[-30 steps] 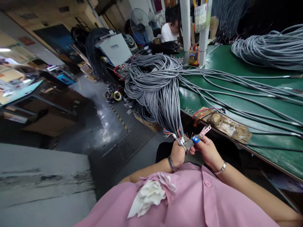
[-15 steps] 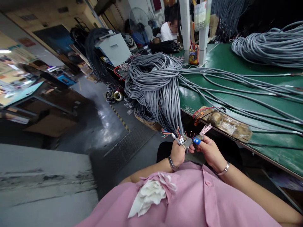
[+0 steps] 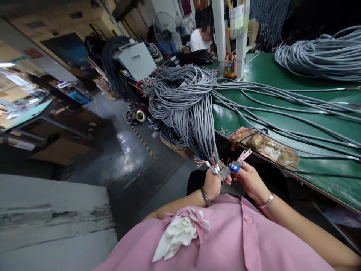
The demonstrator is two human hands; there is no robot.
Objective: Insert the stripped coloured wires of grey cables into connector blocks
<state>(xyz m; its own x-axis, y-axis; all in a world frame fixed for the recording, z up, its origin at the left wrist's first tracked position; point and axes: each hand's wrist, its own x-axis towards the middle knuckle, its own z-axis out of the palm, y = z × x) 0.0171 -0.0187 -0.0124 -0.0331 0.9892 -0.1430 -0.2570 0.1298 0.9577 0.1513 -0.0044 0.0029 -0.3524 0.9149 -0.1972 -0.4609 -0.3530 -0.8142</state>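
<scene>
My left hand [image 3: 213, 183] is closed around the stripped ends of several grey cables, with a grey wrap on a finger. Thin coloured wires [image 3: 199, 161] fan out above that fist. Close on its right, my right hand [image 3: 251, 180] pinches a pink tool [image 3: 244, 155] with holes along its arms; blue tape covers the thumb. Wire tips lie between the two hands, too small to tell if the right fingers touch them. From my left hand the cables run up into a big grey cable bundle [image 3: 183, 98] hanging over the table corner.
On the green table [image 3: 262, 67] lie long grey cables, a cable coil [image 3: 318, 56] and a taped wooden block [image 3: 270, 148] at the near edge. White posts [image 3: 241, 52] stand behind. A person in white [image 3: 199, 39] sits beyond, near a fan [image 3: 167, 32].
Both hands stay nearly in place, the left still around the cables. The coloured wire ends have shifted slightly, and the view has moved a little.
</scene>
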